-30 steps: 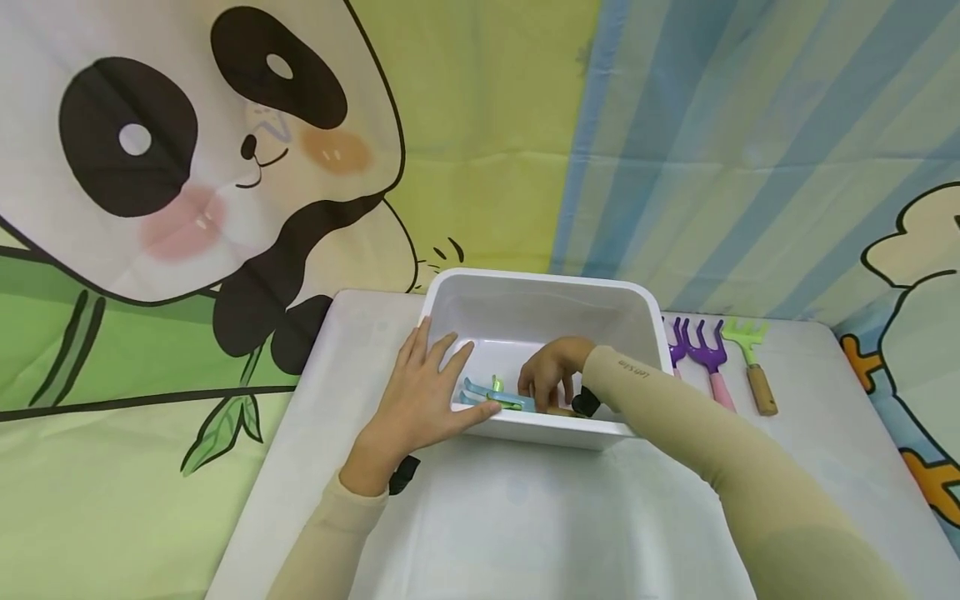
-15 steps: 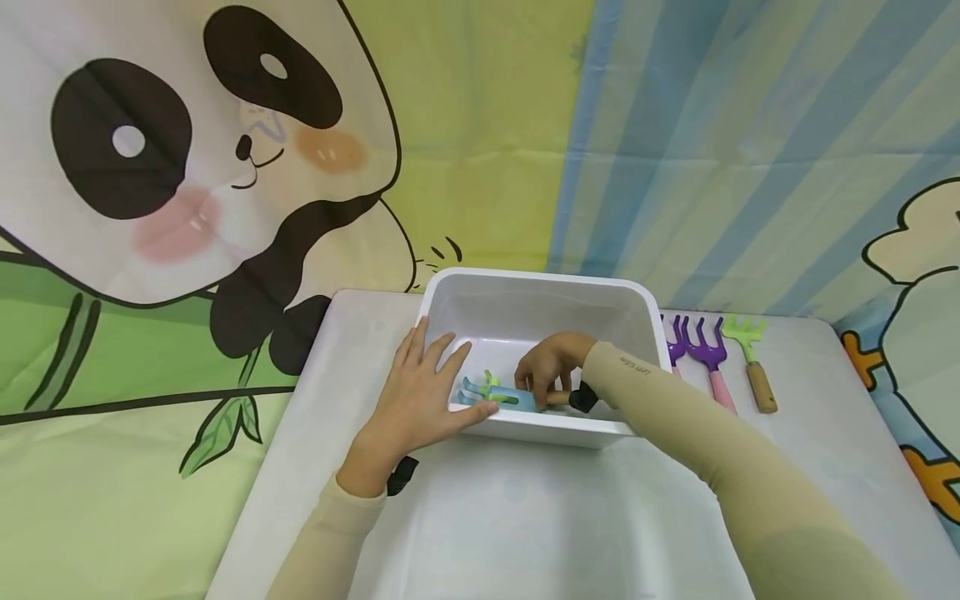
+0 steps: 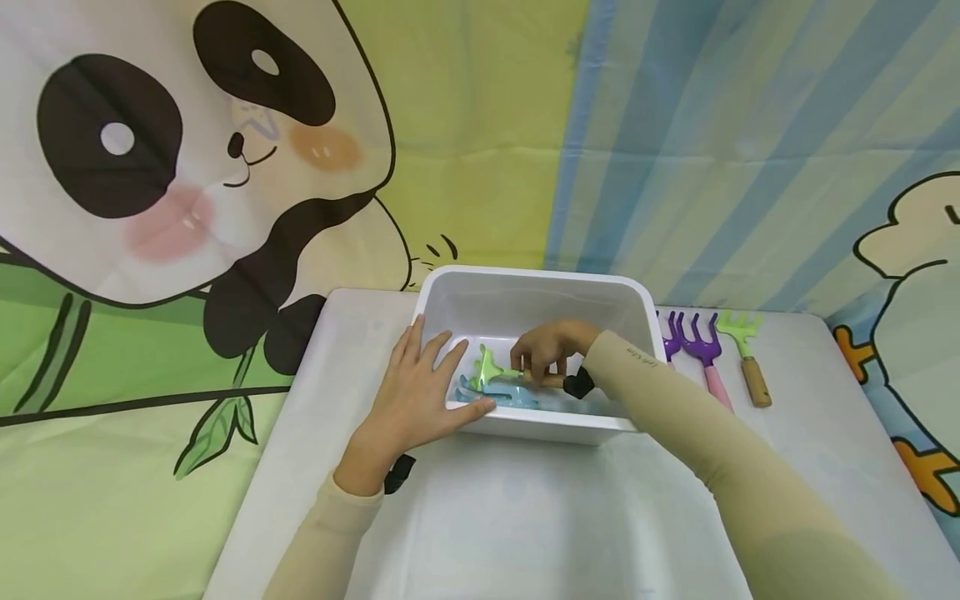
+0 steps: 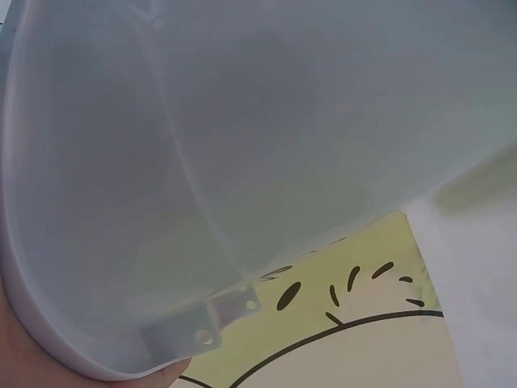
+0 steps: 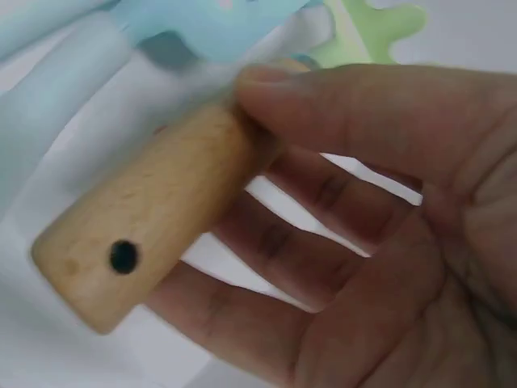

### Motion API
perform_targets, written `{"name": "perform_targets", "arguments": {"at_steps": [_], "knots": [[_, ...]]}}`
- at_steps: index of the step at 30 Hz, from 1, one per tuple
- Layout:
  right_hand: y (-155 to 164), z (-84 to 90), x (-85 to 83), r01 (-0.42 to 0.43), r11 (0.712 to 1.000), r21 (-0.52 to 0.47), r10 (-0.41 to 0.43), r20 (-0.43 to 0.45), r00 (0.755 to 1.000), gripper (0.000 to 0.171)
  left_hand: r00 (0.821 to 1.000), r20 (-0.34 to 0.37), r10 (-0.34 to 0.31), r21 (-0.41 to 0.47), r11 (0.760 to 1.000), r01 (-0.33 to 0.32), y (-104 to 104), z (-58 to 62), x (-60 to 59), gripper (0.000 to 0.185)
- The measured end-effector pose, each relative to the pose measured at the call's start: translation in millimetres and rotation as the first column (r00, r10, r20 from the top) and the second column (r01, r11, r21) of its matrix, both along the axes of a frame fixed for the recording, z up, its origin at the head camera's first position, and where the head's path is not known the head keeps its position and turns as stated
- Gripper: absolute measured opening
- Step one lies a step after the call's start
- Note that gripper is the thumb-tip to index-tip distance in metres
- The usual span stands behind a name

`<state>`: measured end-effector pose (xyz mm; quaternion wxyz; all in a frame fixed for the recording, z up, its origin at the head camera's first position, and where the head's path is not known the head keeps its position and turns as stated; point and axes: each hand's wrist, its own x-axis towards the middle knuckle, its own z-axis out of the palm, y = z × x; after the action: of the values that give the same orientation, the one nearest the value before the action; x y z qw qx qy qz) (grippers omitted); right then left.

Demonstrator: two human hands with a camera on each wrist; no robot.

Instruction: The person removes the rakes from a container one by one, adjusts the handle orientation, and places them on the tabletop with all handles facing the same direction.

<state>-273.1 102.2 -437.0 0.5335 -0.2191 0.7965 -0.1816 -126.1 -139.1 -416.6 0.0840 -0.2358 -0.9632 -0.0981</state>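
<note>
Right hand (image 3: 546, 350) inside the white bin (image 3: 532, 292), grip closed around the wooden handle (image 5: 137, 214) of a green rake (image 3: 489, 367); thumb on top, fingers curled beneath. Handle shows a dark hole near its butt end. Green rake is lifted off the bin floor, tines pointing left, above a light blue rake (image 3: 495, 396) lying in the bin. Left hand (image 3: 420, 396) rests flat, fingers straight, on the bin's front-left rim, grip open. Bin sits on a white desk (image 3: 525, 533). On the desk right of the bin: two purple rakes (image 3: 693, 342), then another green rake (image 3: 742, 350) with a wooden handle. Panda backdrop (image 3: 187, 150) behind.
</note>
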Motion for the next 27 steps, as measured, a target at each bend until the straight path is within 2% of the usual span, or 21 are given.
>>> {"name": "perform_targets", "arguments": {"at_steps": [8, 16, 21, 27], "knots": [[4.5, 11.5, -6.4, 0.027, 1.0, 0.009, -0.026, -0.034, 0.999, 0.043, 1.0, -0.004, 0.003, -0.001, 1.0, -0.003, 0.0, 1.0, -0.2, 0.098], [10.8, 28.4, -5.6, 0.073, 0.996, -0.059, -0.078, -0.092, 0.993, 0.039, 1.0, -0.013, 0.002, -0.004, 1.0, -0.002, 0.3, 1.0, 0.3, 0.099], [16.7, 45.9, -0.8, 0.108, 0.988, -0.112, -0.116, -0.065, 0.991, 0.038, 1.0, -0.016, 0.001, 0.0, 1.0, -0.001, -0.1, 0.5, 0.7, 0.099], [31.8, 65.3, 3.7, 0.135, 0.966, -0.219, -0.14, -0.005, 0.99, 0.035, 1.0, -0.023, 0.001, 0.01, 1.0, -0.001, -0.3, 0.1, 1.0, 0.098]]}}
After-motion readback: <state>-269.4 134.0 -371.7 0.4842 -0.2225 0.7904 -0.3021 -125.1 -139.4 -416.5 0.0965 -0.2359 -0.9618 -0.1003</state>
